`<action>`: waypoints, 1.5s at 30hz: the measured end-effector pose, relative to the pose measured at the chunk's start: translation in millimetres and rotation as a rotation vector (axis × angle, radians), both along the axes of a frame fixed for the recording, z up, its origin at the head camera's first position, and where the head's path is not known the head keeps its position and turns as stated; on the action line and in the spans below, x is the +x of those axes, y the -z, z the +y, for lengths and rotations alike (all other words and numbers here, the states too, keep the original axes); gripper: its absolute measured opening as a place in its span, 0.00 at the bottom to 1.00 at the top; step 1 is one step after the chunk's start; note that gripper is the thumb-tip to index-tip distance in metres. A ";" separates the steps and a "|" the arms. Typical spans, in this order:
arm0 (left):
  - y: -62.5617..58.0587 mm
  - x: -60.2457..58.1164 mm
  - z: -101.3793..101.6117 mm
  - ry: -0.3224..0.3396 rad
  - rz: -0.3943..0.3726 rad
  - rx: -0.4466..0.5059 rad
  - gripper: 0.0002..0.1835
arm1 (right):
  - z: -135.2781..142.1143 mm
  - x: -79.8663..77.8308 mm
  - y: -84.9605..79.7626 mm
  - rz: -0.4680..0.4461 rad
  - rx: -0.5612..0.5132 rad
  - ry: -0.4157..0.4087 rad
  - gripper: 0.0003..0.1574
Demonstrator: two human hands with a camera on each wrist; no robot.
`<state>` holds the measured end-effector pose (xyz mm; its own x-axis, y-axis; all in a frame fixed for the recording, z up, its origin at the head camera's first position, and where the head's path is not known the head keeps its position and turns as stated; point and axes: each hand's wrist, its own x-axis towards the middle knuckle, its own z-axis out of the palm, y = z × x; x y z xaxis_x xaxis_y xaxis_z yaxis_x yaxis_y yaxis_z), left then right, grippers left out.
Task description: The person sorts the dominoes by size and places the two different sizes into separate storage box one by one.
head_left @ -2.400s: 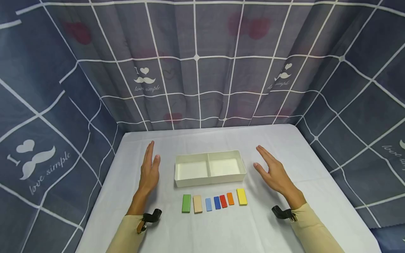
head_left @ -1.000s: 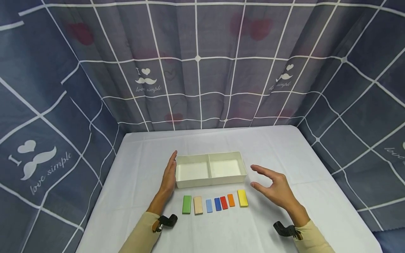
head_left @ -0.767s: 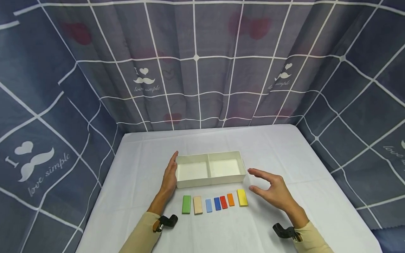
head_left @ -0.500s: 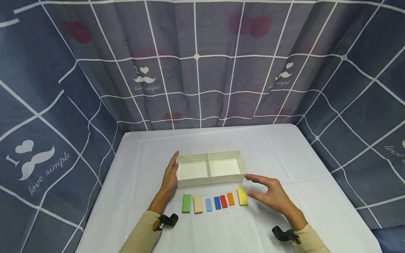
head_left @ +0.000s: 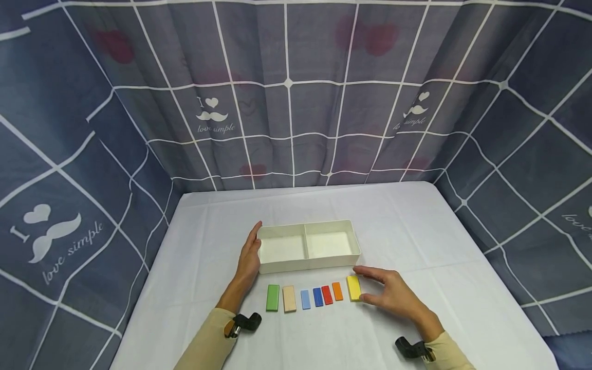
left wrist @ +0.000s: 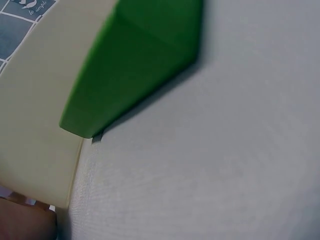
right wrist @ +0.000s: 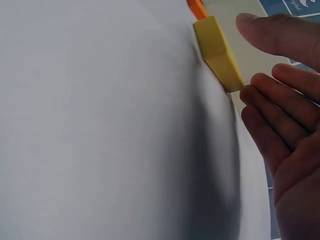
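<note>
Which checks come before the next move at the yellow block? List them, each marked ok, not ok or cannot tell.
1. Right hand beside the yellow block: ok.
2. Right hand closed around the block: not ok, it is open.
3. Right hand touching the block: cannot tell.
4. Gap between yellow block and orange block: ok.
5. White box upright, open side up: ok.
6. Left hand at the box's left end: ok.

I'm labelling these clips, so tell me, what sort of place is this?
Probably a makeshift recording booth: grid-patterned curtains enclose a white-covered table on three sides, and two black wrist cameras are being worn.
</note>
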<state>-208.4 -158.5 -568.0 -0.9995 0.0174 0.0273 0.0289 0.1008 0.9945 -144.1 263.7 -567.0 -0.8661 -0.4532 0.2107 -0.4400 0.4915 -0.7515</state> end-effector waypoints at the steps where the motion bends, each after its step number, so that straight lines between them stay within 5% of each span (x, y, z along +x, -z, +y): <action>1: -0.3 0.0 0.2 -0.003 -0.001 0.001 0.30 | -0.3 0.4 1.8 -0.005 0.002 -0.001 0.43; 13: -0.1 0.1 1.3 -0.007 -0.008 0.013 0.30 | -6.2 4.4 5.0 -0.090 0.062 0.036 0.45; 27: -1.4 -0.1 2.0 -0.005 0.001 0.021 0.31 | -5.1 2.9 1.1 -0.082 0.091 0.063 0.44; 39: -1.1 1.0 3.3 -0.018 0.015 0.028 0.31 | -1.9 -1.3 -23.3 0.089 0.089 0.010 0.42; 45: -0.1 0.4 3.5 -0.021 0.003 0.026 0.31 | -2.2 -5.4 -43.6 0.096 0.073 -0.025 0.42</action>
<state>-208.0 -154.9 -567.9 -0.9995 -0.0041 0.0305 0.0301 0.0759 0.9967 -149.5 261.5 -523.4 -0.8316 -0.4917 0.2583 -0.5214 0.5310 -0.6679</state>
